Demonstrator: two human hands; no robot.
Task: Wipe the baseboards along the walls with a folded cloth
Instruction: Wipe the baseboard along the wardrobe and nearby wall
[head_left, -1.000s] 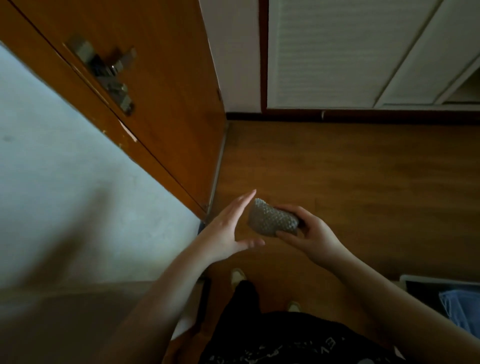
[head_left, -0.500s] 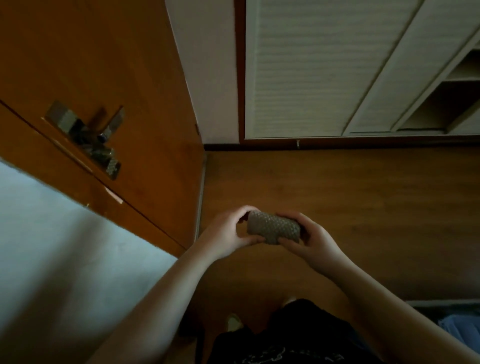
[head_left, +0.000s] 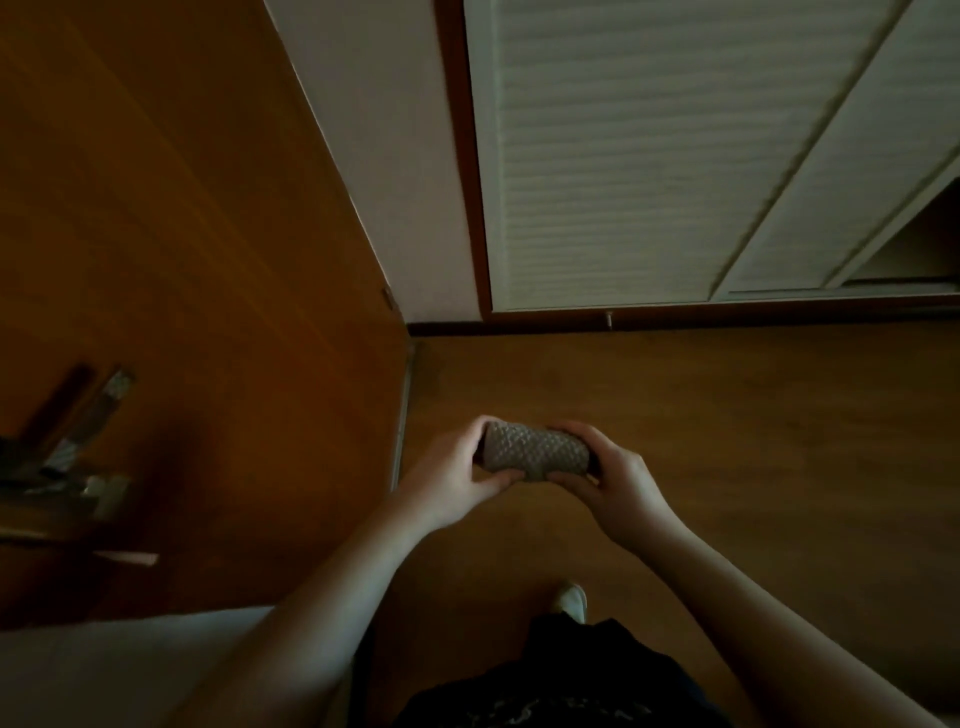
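A folded grey cloth with a bumpy weave is held in front of me above the wooden floor. My left hand grips its left end, thumb underneath and fingers curled over the top. Its right end is gripped by my right hand in the same way. A dark baseboard runs along the foot of the far wall, under the white louvred doors, well beyond both hands.
An open brown wooden door with a metal handle stands at my left. White louvred closet doors fill the far wall. The wooden floor stretches to the right. My shoe shows below the hands.
My left hand, open beside the cloth a second ago, has closed on its left end. The view has tilted up, showing more of the closet doors and far wall.
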